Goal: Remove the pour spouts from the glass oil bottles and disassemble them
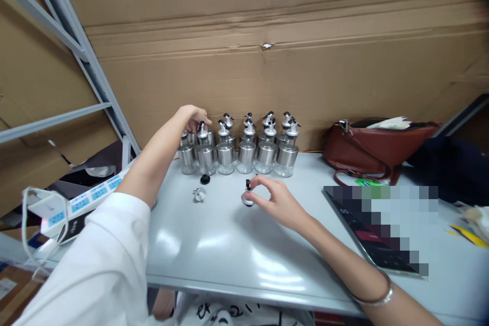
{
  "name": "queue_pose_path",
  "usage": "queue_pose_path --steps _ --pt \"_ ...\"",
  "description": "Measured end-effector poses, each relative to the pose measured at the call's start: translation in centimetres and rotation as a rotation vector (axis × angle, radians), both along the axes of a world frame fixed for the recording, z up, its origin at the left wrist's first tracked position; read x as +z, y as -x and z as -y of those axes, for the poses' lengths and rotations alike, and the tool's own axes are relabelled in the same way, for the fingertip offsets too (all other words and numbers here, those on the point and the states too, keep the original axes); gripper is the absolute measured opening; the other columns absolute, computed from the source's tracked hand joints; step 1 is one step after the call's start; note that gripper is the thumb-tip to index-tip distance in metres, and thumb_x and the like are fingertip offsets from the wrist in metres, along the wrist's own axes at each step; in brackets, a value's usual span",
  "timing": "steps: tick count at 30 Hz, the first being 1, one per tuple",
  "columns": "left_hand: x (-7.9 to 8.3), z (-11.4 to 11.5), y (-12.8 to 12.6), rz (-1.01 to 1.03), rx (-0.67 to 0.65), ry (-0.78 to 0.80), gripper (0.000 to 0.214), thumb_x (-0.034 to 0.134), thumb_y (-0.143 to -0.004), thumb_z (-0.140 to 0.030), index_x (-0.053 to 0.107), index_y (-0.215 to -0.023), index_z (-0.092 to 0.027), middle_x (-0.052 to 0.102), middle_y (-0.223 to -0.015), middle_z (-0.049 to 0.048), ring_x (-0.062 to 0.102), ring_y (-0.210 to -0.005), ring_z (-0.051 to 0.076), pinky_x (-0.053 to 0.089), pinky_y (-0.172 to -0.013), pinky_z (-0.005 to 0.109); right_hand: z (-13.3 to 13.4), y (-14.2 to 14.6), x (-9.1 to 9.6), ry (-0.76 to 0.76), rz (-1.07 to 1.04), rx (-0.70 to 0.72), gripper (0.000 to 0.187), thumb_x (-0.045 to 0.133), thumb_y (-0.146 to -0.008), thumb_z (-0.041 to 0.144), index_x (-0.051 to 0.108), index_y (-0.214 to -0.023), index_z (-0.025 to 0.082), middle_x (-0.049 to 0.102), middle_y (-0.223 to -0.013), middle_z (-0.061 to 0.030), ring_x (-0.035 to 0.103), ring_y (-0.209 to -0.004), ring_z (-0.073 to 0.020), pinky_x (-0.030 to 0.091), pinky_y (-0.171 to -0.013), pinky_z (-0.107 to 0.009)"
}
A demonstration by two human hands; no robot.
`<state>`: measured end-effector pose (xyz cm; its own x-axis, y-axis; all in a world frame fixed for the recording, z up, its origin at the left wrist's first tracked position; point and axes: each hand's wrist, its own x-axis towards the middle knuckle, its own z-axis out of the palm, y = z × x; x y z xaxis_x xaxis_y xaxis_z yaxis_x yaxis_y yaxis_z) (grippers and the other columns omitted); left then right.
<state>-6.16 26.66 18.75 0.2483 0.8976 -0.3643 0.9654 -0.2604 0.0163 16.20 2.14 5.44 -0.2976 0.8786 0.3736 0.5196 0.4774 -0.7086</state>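
My right hand (275,198) pinches a bottle pourer top (248,199), silver with a black tip, just above the table. At the left end of the bottle rows, my left hand (195,117) reaches down with curled fingers round a back-row glass bottle (209,137); front bottles partly hide its fingertips. Several glass bottles with steel sleeves (246,154) stand upright in two rows, most fitted with pourer tops. The front-left bottle (187,157) shows no raised spout. A black cap (205,179) and a small silver fitting (199,194) lie before them.
Cardboard (214,71) rises behind the grey table (214,254). On the right are a brown leather bag (367,147) and a dark flat device (367,234), partly pixelated. A power strip (80,205) with a white cable lies left, beside a metal frame (91,66).
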Motion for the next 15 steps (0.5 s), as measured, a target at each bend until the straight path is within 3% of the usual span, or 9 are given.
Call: queue_pose_path --steps 4,7,10,13,15 --pt "3.3 0.9 0.8 0.01 0.071 -0.091 0.049 0.052 -0.078 -0.057 0.07 -0.099 -0.017 0.065 -0.072 0.0075 0.065 -0.072 0.02 0.048 -0.066 0.024 0.0 -0.1 -0.1 -0.024 -0.004 -0.011 0.016 0.057 -0.082 0.035 0.057 -0.08 0.02 0.067 -0.086 -0.0029 0.059 -0.074 -0.0159 0.042 -0.054 -0.024" --pt "6.5 2.4 2.3 0.04 0.086 -0.378 0.054 0.048 -0.08 -0.059 0.07 -0.1 -0.014 0.065 -0.074 0.005 0.065 -0.076 0.016 0.044 -0.071 0.019 0.2 -0.2 -0.1 -0.107 -0.005 -0.042 0.014 0.057 -0.083 0.034 0.057 -0.079 0.02 0.067 -0.085 -0.0031 0.06 -0.076 -0.017 0.044 -0.059 -0.025" --pt "9.6 4.3 4.1 0.014 0.023 -0.585 0.067 0.031 -0.087 -0.056 0.064 -0.109 -0.001 0.061 -0.077 0.0029 0.061 -0.084 0.012 0.035 -0.078 0.019 0.4 -0.2 -0.1 -0.231 0.0 -0.08 0.013 0.058 -0.083 0.032 0.058 -0.079 0.02 0.068 -0.083 -0.003 0.061 -0.077 -0.0183 0.047 -0.07 -0.029" --pt "12.5 6.1 5.9 -0.142 0.038 -0.731 0.083 0.015 -0.085 -0.06 0.059 -0.115 0.003 0.057 -0.075 -0.0009 0.058 -0.088 0.012 0.03 -0.079 0.022 0.4 -0.2 -0.2 -0.29 0.012 -0.09 0.013 0.057 -0.084 0.032 0.058 -0.08 0.021 0.068 -0.082 -0.0035 0.062 -0.077 -0.019 0.047 -0.075 -0.032" --pt "14.2 7.1 7.1 -0.259 0.057 -0.745 0.088 0.008 -0.082 -0.062 0.058 -0.117 0.001 0.056 -0.076 -0.0017 0.057 -0.089 0.012 0.029 -0.08 0.024 0.3 -0.2 -0.3 -0.322 0.016 -0.096 0.013 0.056 -0.085 0.033 0.058 -0.08 0.021 0.069 -0.082 -0.004 0.063 -0.077 -0.0195 0.047 -0.076 -0.034"
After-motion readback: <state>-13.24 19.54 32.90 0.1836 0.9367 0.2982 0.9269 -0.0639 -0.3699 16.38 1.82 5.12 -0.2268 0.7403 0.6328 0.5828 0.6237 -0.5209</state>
